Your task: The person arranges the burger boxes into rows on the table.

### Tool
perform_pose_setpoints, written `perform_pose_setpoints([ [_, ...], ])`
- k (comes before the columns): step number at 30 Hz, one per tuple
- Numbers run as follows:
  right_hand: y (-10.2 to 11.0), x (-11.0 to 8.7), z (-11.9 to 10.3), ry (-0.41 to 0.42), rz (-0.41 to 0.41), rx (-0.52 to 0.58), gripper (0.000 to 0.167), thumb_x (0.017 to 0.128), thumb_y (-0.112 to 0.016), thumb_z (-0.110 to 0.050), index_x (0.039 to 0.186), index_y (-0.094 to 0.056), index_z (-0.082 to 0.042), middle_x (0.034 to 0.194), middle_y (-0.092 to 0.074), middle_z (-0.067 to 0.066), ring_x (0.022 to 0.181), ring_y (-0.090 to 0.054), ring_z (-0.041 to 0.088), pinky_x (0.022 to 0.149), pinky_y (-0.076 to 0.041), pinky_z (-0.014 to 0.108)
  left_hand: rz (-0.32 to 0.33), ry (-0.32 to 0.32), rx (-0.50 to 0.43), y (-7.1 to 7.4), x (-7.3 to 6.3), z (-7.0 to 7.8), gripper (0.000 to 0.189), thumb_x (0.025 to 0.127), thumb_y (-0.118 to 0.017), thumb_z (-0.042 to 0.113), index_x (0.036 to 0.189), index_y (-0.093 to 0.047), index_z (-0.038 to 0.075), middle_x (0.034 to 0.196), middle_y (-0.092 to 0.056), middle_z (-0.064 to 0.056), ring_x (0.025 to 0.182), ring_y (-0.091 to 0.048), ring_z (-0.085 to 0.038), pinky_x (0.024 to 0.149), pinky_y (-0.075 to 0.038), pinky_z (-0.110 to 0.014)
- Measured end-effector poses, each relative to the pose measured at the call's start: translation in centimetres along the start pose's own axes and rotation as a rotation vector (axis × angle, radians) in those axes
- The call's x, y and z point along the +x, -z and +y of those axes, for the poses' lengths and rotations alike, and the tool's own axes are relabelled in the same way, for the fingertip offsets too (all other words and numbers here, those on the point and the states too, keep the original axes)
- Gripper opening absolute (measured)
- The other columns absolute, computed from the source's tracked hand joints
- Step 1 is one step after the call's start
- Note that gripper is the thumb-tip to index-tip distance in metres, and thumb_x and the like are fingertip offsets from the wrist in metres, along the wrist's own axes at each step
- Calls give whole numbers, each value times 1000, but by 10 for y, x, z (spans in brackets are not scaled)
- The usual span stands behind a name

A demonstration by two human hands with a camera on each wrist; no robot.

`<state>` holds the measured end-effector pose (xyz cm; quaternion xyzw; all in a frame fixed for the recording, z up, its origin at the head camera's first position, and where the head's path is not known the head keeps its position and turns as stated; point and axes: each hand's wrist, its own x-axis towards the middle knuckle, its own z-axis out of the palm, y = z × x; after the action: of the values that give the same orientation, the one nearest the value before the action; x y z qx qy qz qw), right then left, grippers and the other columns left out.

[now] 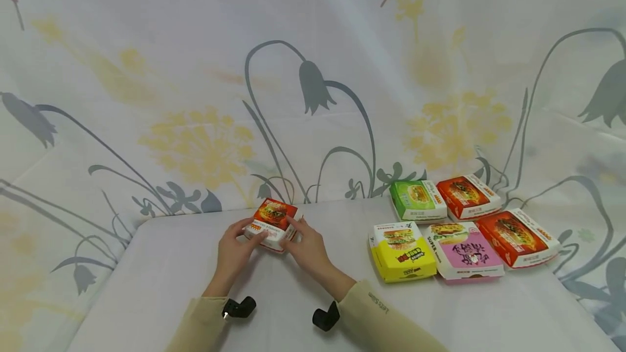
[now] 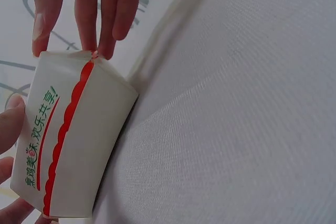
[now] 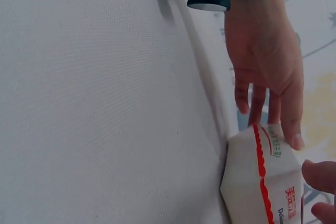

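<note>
A red-and-white cardboard burger box (image 1: 275, 215) rests on the white-covered table in front of me, a burger picture on its lid. My left hand (image 1: 233, 253) grips its left side, the thumb lying along the near edge of the lid. From the right, my right hand (image 1: 311, 250) holds the other side between thumb and fingers. In the left wrist view, the box's white side (image 2: 79, 129) shows a scalloped red line and green lettering. Looking from the right wrist, I see the same box (image 3: 249, 166) low against the cloth, with the left hand (image 3: 268, 45) beyond it.
At the right stand several closed burger boxes: a green one (image 1: 418, 200), two red ones (image 1: 468, 195) (image 1: 518, 238), a yellow one (image 1: 402, 251) and a pink one (image 1: 464, 251). A flower-printed curtain (image 1: 313, 140) hangs behind the table.
</note>
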<state>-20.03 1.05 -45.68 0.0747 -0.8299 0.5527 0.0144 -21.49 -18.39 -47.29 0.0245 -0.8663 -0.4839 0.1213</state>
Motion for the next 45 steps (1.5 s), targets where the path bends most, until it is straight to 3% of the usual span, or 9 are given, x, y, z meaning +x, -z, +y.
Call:
perform_pose_setpoints([
  [6,-2,5,2,-22,-16,0,65,85,-78,-16,145,-54,-12,154,-32,28,141,-34,42,109,-36,55,0,14,12,1,-3,1,54,86,-80,28,133,-64,6,140,-57,-15,116,-56,-33,91,-45,-46],
  [16,-4,18,11,47,-77,-101,72,85,-79,-19,149,-46,-7,155,-27,30,142,-31,43,111,-33,55,4,13,15,5,-3,-2,49,84,-82,27,128,-68,10,130,-63,-16,106,-61,-30,77,-45,-35],
  [21,-2,22,10,30,-83,-94,70,86,-78,-19,149,-47,-9,156,-29,27,142,-31,42,111,-33,55,-26,33,7,7,-4,-2,50,85,-81,29,129,-67,10,132,-62,-14,113,-58,-31,88,-46,-43],
  [27,0,25,8,26,-95,-112,68,85,-79,-17,146,-51,-10,155,-33,26,142,-33,42,111,-31,56,-30,-20,11,8,-3,-4,45,85,-81,24,125,-69,8,127,-60,-14,119,-55,-33,93,-47,-51],
  [34,-1,27,7,28,-78,-72,57,83,-80,-14,137,-62,-14,153,-37,24,141,-35,43,111,-31,59,-71,-130,4,9,0,-5,37,86,-79,15,121,-70,6,141,-52,-14,131,-45,-36,95,-48,-55],
  [40,-3,27,8,68,-45,-69,50,82,-81,-14,130,-68,-10,148,-43,26,137,-39,44,109,-34,59,-97,-179,23,9,2,-4,35,88,-77,12,121,-71,6,147,-51,-7,133,-46,-32,94,-48,-52],
  [45,-4,33,9,88,-21,-136,47,83,-81,-16,128,-69,-10,145,-47,26,134,-43,43,107,-37,57,-105,-210,46,10,7,-3,35,89,-76,11,123,-71,7,146,-52,-3,131,-49,-30,93,-48,-49],
])
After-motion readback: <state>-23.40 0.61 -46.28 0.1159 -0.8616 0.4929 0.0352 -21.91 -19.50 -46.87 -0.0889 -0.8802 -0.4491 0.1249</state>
